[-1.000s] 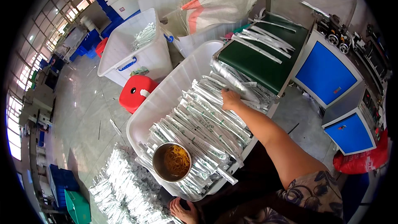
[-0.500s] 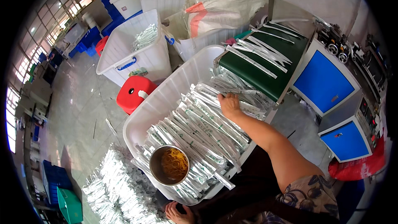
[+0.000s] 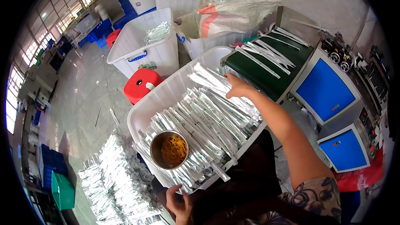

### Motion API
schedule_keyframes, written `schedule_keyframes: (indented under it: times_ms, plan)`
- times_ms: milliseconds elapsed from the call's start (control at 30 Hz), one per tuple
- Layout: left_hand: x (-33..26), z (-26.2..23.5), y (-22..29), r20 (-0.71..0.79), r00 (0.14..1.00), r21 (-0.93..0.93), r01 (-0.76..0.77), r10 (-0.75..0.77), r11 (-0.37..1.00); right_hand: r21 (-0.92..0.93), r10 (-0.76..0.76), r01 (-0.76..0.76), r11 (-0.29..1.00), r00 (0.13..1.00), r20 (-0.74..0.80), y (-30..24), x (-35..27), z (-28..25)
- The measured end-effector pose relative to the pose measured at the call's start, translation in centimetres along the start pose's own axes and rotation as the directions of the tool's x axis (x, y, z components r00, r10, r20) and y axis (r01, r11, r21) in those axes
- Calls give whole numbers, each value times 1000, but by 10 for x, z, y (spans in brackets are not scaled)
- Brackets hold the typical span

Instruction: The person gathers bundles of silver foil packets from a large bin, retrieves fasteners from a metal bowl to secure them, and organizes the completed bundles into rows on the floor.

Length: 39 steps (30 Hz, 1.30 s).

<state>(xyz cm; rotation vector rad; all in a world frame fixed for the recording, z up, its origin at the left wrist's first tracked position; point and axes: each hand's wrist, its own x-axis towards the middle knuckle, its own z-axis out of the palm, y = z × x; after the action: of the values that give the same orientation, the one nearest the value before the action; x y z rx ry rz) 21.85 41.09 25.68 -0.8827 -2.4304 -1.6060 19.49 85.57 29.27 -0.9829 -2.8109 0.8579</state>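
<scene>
**Right hand on the packets at the far end of the tub**

The person's right hand (image 3: 236, 88) reaches out over a big white tub (image 3: 166, 93) filled with long, thin clear-wrapped packets (image 3: 208, 121). Its fingers are spread and lie on the packets at the tub's far end, palm down; whether they grip any packet cannot be told. Just beyond the fingers runs a green belt (image 3: 266, 73) that carries more of the same packets, loose and lying crosswise. Near the fingers, on the person's side, the packets lie in rows across the tub, and a round metal bowl (image 3: 168, 150) of yellow rubber bands (image 3: 174, 150) sits among them at the near end, well apart from the right hand.

The left hand (image 3: 179, 202) is low at the tub's near rim, fingers curled; what they hold, if anything, cannot be told.

To the left of the tub stands a red stool (image 3: 141, 84), and past it a second white tub (image 3: 143, 43) with a few packets inside. A heap of silvery packets (image 3: 112, 179) lies on the floor left of the left hand. Blue machine cabinets (image 3: 329, 91) stand to the right of the belt.
</scene>
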Motion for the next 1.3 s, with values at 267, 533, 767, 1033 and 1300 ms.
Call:
schedule_keyframes:
  times_ms: [267,533,767,1033,1300]
  plan:
    - [124,135,6,791,602,-601,798,-110,43,788,-191,-245,565,890,414,-45,-122,14]
    - [50,105,37,904,390,-361,916,176,-175,722,-425,-692,-13,657,622,-63,-270,115]
    - [46,58,34,881,474,-474,881,-10,13,503,-512,636,585,771,-379,-103,-199,42]
    - [33,14,58,912,410,-411,907,25,91,519,-792,641,566,597,127,-161,-191,63]
    - [17,-31,22,616,745,-723,664,-256,192,131,-660,648,750,746,91,-184,-116,155]
